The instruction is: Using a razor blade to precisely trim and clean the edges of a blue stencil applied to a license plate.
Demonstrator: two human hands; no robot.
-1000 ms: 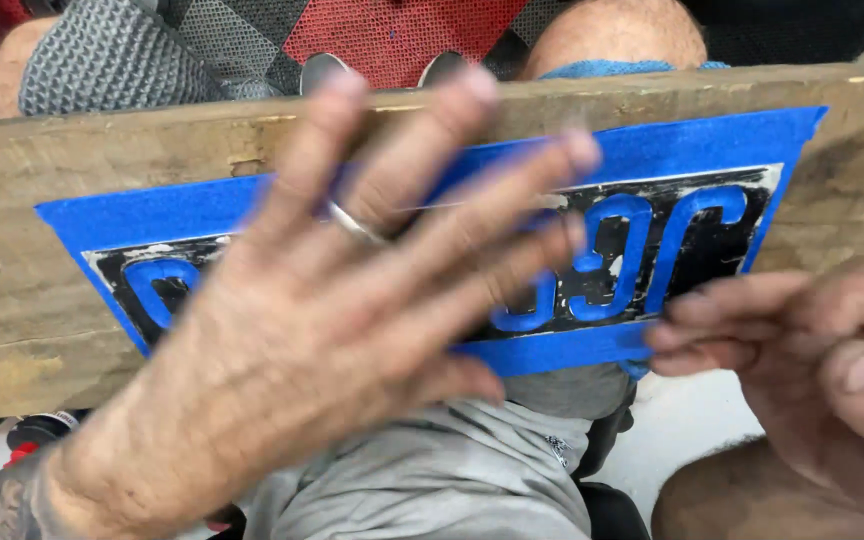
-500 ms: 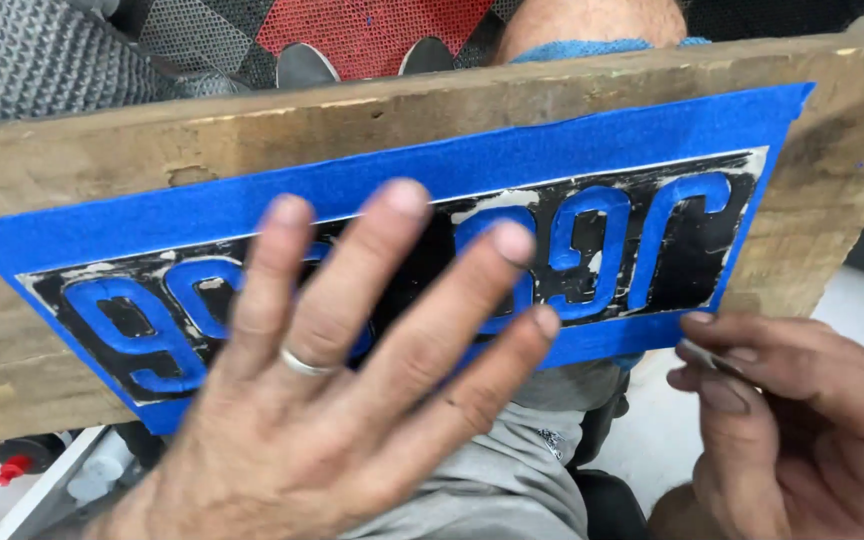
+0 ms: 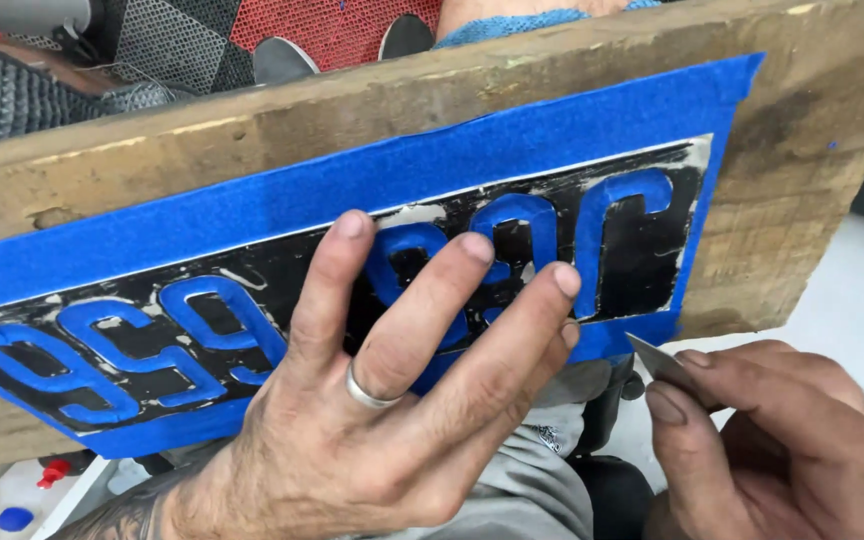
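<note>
Left hand (image 3: 372, 400) lay flat, fingers spread, on the blue-taped black plate (image 3: 552, 250) fixed to a stiff, heavy-looking wooden plank (image 3: 802, 150) across the lap, while the right hand (image 3: 782, 440) pinched a thin blade (image 3: 657, 362) (possibly a razor) near the tape's lower corner.

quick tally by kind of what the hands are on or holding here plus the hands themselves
wooden board: 1
blue tape stencil panel: 1
small grey blade, pinched in the right hand: 1
ring on the left hand: 1
hands: 2, left hand flat on the panel, right hand at its lower corner
total: 6
</note>
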